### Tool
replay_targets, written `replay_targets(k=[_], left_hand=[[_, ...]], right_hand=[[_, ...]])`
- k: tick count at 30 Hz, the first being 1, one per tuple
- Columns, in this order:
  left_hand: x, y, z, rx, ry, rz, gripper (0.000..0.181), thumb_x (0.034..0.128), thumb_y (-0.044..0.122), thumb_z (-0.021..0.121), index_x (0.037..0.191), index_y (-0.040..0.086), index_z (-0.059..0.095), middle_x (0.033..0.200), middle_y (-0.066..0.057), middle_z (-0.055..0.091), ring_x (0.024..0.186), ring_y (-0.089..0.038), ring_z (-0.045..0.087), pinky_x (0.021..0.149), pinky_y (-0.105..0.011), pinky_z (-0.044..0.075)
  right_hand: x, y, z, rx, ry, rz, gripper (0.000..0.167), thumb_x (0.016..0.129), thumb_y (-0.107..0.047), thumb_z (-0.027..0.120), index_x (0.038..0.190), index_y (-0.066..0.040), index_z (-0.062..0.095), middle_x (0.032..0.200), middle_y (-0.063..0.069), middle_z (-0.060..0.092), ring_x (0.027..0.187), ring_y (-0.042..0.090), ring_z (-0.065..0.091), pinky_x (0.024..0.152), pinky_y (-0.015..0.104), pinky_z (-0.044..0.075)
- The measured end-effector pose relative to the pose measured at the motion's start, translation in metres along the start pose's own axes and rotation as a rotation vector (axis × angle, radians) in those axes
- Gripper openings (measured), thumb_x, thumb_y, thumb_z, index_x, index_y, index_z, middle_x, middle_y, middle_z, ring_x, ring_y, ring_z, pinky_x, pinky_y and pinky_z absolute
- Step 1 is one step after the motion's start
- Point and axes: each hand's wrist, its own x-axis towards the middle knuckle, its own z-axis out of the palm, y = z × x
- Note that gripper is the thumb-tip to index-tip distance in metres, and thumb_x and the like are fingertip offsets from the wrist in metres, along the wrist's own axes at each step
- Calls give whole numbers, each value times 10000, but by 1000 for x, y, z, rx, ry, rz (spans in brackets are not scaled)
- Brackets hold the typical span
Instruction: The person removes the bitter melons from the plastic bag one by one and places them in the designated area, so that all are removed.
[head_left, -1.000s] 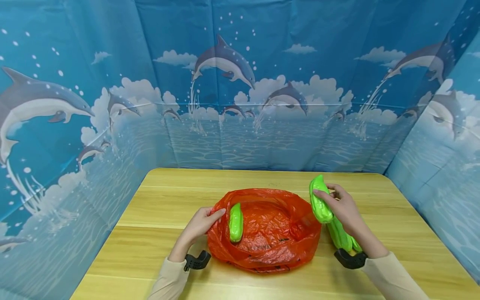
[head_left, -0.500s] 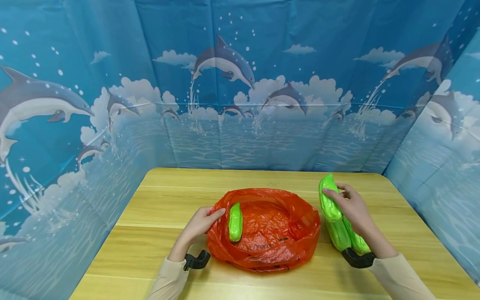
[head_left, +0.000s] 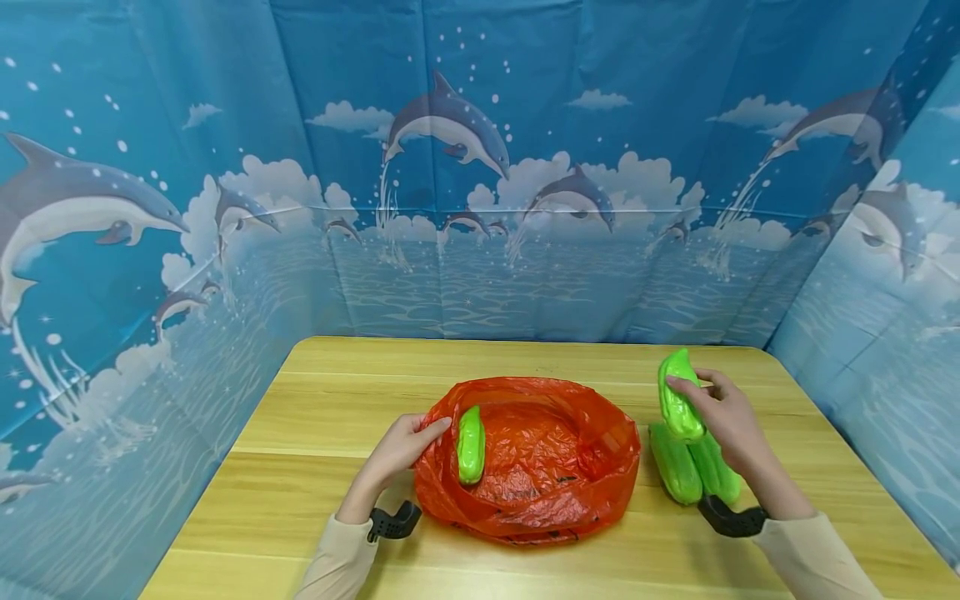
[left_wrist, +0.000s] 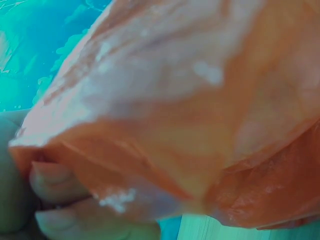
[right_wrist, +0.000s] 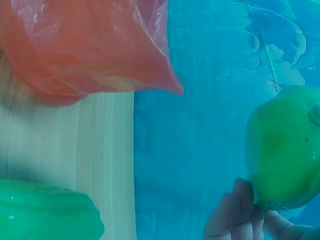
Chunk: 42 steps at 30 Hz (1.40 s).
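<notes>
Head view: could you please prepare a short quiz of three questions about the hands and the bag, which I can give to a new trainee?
1. Which hand grips the edge of the bag?
2. True or false: the right hand holds a green vegetable outside the bag.
3. How many other vegetables can be seen on the table, outside the bag?
A) None
B) Two
C) Five

Key:
1. The left hand.
2. True.
3. B; the two vegetables lie side by side, to the right of the bag.
</notes>
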Motion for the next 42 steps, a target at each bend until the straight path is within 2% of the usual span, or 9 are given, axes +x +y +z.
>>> replay_targets(k=[3, 9, 22, 30, 38, 40, 42], left_hand=[[0, 0, 0, 3, 2, 1, 342, 992, 206, 523, 906, -120, 583, 759, -225, 632, 623, -232, 637, 547, -272, 515], [0, 0, -1, 9, -1, 2, 345, 991, 217, 527, 902, -111, 585, 769, -233, 633, 632, -249, 642, 557, -279, 519], [1, -1, -1, 13, -6, 4, 350, 992, 220, 525, 881, -109, 571, 763, -237, 626, 634, -261, 644, 562, -286, 524], [1, -1, -1, 8, -3, 4, 356, 992, 215, 525, 861, -115, 556, 738, -211, 619, 609, -208, 623, 554, -275, 515], [1, -2, -1, 5, -8, 12, 367, 995, 221, 519, 877, -124, 559, 748, -228, 617, 613, -206, 621, 560, -276, 513], [0, -2, -1, 3, -13, 12, 372, 997, 224, 515, 881, -127, 559, 751, -237, 618, 609, -197, 618, 560, -275, 510], [0, -2, -1, 1, -17, 10, 378, 999, 229, 512, 883, -128, 558, 755, -244, 619, 607, -193, 618, 561, -276, 509]], right_hand=[[0, 2, -3, -9, 0, 8, 847, 922, -541, 513, 1452, 59, 236, 1176, 223, 421, 960, 295, 452, 728, 386, 422], [-2, 4, -9, -9, 6, -6, 823, 932, -522, 509, 1434, 76, 248, 1114, 204, 454, 806, 165, 516, 649, 321, 476], [0, 17, -25, -44, 28, 9, 860, 932, -537, 493, 1443, 95, 211, 1197, 263, 435, 793, 105, 522, 638, 302, 483], [2, 28, -33, -39, 39, 41, 869, 932, -534, 495, 1439, 109, 204, 1228, 289, 428, 761, 55, 520, 627, 289, 485], [3, 39, -41, -48, 54, 44, 851, 931, -531, 500, 1420, 115, 243, 1157, 263, 468, 718, 64, 541, 601, 328, 499], [4, 43, -43, -51, 50, 48, 851, 930, -538, 495, 1421, 111, 246, 1181, 272, 456, 741, 85, 545, 609, 337, 500], [4, 47, -45, -58, 42, 59, 869, 929, -550, 483, 1431, 110, 223, 1236, 304, 416, 819, 160, 556, 625, 344, 495]])
